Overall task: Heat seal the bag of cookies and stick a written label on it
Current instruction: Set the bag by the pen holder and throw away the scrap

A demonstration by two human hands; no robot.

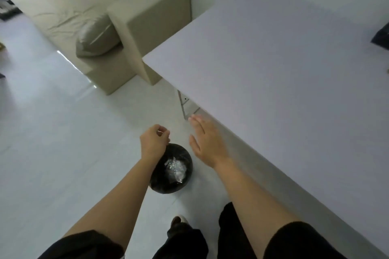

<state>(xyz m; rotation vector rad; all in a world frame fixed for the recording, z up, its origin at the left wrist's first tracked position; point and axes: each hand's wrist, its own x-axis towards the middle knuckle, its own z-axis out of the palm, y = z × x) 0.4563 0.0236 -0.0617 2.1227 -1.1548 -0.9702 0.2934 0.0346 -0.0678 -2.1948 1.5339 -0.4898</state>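
Observation:
My left hand [154, 142] hovers over a small black-lined waste bin [171, 169] on the floor, its fingers curled; a thin pale scrap seems pinched at the fingertips, too small to identify. Crumpled clear plastic [176, 169] lies inside the bin. My right hand [205, 140] is flat and open with fingers apart, beside the near edge of the white table [273, 59], holding nothing. No cookie bag, sealer or label shows in this view.
A beige sofa [101, 17] with a cushion [96, 35] stands at the back left, close to the table's corner. A dark object [382, 37] pokes in at the table's right edge. My legs and a shoe [179, 221] are below, on pale floor.

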